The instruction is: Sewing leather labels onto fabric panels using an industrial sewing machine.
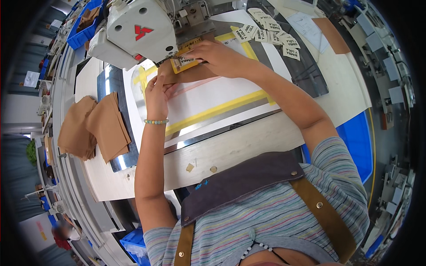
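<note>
Under the head of a white sewing machine (137, 31) lies a brown panel (194, 74), partly covered by my hands. A yellow template frame (188, 65) rests on it, with a white printed label (183, 61) inside its opening. My left hand (157, 93) pinches the panel's near left edge, thumb and fingers closed. From the right, my right hand (217, 56) reaches over the panel, its bent fingers gripping the frame's right side; the fingertips are partly hidden. A white sheet edged with yellow tape (222, 111) spreads beneath both hands.
Stacked brown panels (100, 126) lie at the left of the table. Several loose white labels (268, 33) are scattered at the far right, near a brown strip (332, 35) and a paper drawing (306, 29). Blue bins (357, 142) stand beside the table; another (82, 26) is at the far left.
</note>
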Action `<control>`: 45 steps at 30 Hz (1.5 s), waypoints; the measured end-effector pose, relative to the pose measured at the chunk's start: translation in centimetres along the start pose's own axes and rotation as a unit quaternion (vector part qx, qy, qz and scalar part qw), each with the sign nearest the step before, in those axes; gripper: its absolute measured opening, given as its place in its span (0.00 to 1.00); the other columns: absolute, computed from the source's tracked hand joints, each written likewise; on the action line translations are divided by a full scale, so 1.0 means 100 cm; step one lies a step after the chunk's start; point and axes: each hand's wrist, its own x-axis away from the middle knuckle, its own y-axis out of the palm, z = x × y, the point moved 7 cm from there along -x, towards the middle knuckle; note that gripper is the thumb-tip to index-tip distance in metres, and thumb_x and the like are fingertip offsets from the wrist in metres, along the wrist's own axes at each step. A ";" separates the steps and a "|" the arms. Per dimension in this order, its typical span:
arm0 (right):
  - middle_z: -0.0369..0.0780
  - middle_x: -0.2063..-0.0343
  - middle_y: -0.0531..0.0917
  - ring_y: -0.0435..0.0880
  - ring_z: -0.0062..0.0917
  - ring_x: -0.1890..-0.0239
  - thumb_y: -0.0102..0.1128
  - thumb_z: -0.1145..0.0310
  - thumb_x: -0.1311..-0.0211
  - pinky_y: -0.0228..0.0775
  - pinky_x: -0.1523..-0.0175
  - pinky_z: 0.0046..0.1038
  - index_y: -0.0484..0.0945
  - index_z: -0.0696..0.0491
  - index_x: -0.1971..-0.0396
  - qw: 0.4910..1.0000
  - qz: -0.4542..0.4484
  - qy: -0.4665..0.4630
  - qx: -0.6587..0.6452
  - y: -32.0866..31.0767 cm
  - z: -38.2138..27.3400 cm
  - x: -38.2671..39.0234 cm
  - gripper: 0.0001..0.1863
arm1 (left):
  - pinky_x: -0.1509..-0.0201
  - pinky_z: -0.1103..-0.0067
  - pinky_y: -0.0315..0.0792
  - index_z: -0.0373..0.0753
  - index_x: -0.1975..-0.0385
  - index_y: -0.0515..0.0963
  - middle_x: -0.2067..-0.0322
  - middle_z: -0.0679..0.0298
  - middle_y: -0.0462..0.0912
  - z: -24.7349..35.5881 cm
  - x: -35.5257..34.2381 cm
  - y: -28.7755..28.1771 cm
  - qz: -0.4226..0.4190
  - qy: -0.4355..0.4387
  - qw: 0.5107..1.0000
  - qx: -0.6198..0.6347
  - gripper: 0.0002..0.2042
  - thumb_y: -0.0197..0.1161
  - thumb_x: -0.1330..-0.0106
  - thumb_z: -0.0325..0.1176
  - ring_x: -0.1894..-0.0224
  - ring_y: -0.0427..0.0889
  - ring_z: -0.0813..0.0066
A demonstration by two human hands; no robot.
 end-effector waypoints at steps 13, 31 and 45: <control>0.41 0.58 0.88 0.87 0.38 0.59 0.54 0.46 0.23 0.77 0.54 0.41 0.83 0.47 0.42 0.972 -0.153 0.178 -0.007 -0.030 0.008 0.028 0.23 | 0.59 0.80 0.82 0.31 0.46 0.78 0.58 0.58 0.87 0.004 0.072 -0.030 0.001 0.025 0.996 -0.086 0.11 0.60 0.22 0.29 0.64 0.89 0.69; 0.38 0.63 0.87 0.88 0.35 0.56 0.60 0.57 0.27 0.80 0.53 0.38 0.85 0.53 0.60 0.994 -0.037 -0.021 0.100 0.055 -0.058 -0.032 0.14 | 0.66 0.83 0.76 0.34 0.48 0.80 0.58 0.64 0.87 0.056 0.172 -0.116 0.128 0.229 0.958 -0.118 0.11 0.61 0.21 0.32 0.63 0.85 0.82; 0.46 0.58 0.90 0.87 0.27 0.63 0.69 0.61 0.29 0.77 0.53 0.27 0.86 0.58 0.48 0.985 0.009 0.141 -0.095 -0.006 -0.003 0.036 0.18 | 0.50 0.71 0.81 0.31 0.55 0.75 0.57 0.53 0.84 0.077 0.423 -0.445 0.631 0.408 0.657 -0.054 0.11 0.67 0.32 0.25 0.56 0.85 0.63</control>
